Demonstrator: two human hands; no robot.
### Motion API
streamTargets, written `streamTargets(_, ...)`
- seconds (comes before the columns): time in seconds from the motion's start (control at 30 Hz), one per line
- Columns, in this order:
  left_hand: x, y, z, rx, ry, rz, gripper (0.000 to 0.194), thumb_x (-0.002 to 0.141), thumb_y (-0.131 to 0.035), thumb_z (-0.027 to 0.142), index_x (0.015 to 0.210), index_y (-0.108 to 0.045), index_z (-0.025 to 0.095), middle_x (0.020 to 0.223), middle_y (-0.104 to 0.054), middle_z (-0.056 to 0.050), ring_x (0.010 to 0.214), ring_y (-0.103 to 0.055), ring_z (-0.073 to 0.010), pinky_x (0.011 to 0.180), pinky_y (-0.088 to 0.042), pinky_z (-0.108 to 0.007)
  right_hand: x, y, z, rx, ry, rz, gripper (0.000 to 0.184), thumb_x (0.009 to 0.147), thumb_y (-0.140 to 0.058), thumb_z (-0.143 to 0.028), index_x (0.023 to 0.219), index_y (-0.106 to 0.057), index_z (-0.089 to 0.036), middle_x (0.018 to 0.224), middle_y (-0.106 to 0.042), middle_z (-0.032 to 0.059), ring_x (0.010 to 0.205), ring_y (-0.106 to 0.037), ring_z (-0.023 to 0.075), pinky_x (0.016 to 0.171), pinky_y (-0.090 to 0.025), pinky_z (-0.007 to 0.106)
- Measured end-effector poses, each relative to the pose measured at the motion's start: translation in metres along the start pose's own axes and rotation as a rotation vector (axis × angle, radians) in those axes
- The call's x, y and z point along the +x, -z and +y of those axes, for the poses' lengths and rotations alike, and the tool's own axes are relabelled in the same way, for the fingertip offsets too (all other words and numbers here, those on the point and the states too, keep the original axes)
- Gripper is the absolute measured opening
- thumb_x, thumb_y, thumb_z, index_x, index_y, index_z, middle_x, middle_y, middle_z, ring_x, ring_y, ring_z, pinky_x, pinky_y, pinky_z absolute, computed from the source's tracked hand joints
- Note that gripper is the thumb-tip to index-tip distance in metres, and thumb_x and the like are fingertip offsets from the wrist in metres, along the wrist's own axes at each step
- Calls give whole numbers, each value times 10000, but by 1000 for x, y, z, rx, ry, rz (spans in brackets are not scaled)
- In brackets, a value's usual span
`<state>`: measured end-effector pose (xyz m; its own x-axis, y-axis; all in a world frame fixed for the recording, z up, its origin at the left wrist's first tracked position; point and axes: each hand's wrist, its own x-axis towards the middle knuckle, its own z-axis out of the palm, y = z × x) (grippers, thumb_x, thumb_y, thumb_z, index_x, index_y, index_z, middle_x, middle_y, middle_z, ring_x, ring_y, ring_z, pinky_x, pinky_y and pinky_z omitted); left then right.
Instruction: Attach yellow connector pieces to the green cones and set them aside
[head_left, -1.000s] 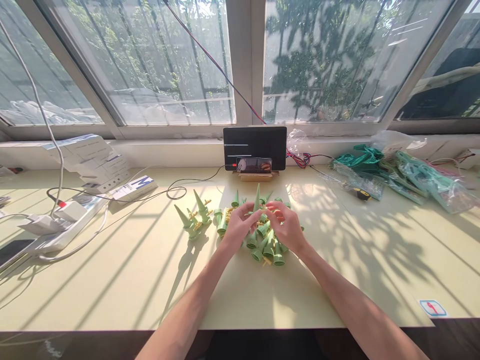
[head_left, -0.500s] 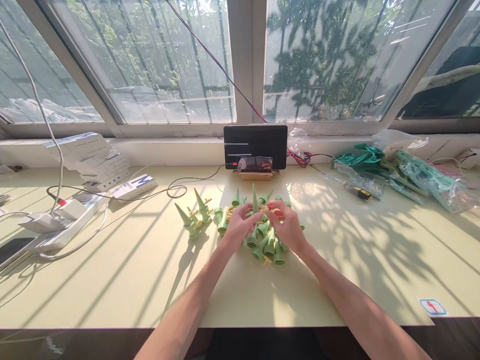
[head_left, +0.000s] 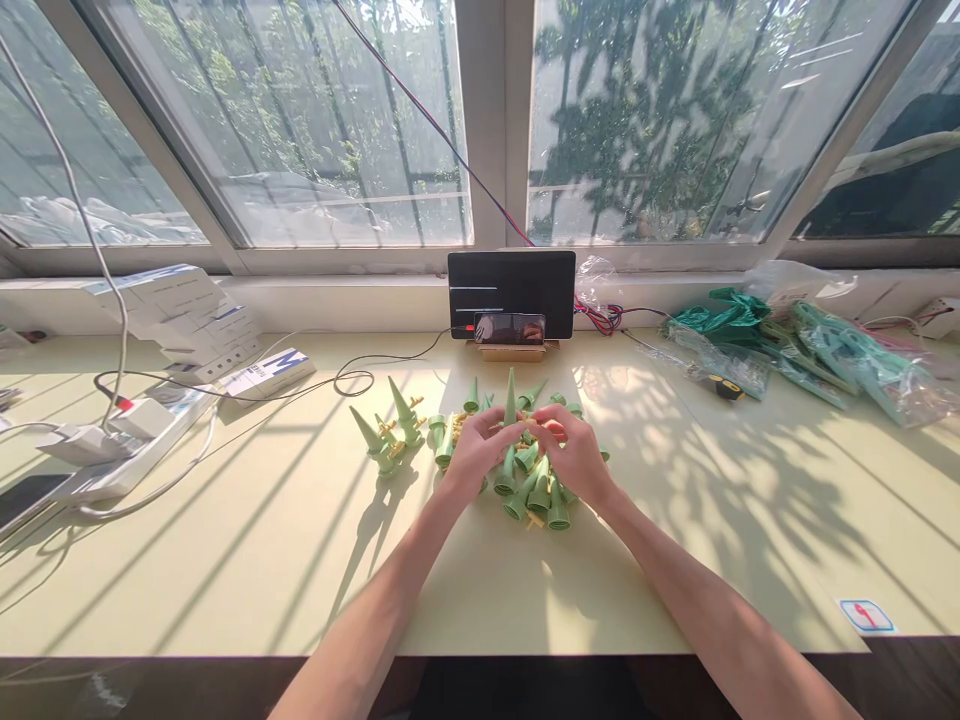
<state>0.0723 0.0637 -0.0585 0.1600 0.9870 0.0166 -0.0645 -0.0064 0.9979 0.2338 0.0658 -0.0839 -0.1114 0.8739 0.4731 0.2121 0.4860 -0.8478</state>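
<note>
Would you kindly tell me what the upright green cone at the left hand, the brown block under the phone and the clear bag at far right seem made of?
Green cone: probably moulded plastic, matte, from its even colour and smooth taper.
Brown block: dull, plain tan, perhaps cardboard or wood; too small to settle.
Clear bag: likely glossy plastic film, being see-through, wrinkled and glinting.

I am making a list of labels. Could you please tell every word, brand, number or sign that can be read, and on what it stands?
"M": large blue letter on the single white box, with smaller print too small to read.
Stacked white boxes: print too small to read.
Sticker, front right: red mark in a blue frame, too blurred to read.
Green spikes: none visible.
</note>
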Motion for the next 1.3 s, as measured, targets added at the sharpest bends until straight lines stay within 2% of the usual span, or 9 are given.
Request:
streamTargets(0.23,1,0,0,27,-29,15,294,715,-753,423,878,-716,182,734,-624,-15,559,-441,-77,479,-262,-217,1,0,-2,-33,19,-19,198,944,-532,-389,909,-570,-198,790,-622,24,531,-508,103,542,-489,262)
streamTargets(0.47,0,0,0,23,-38,-11,290,722,-749,418,889,-717,183,723,-625,-11,556,-443,-75,491,-267,-220,0,2,-3,-63,41,-32,258,956,-499,-427,858,-556,-195,716,-591,9,516,-484,103,539,-464,256)
streamTargets(0.97,0,1,0,73,-28,-52,325,733,-743,461,920,-716,197,592,-413,43,484,-236,-56,465,-139,-243,-1,7,-8,-71,2,-92,344,969,-458,-463,764,-540,-199,583,-455,-28,528,-426,116,519,-364,247)
streamTargets(1.3,-3,0,3,85,-27,-54,337,724,-748,461,927,-728,192,638,-513,25,523,-335,-71,476,-198,-230,-2,6,-8,-22,-55,-99,418,972,-441,-470,654,-429,-198,582,-379,-35,528,-352,103,495,-306,243)
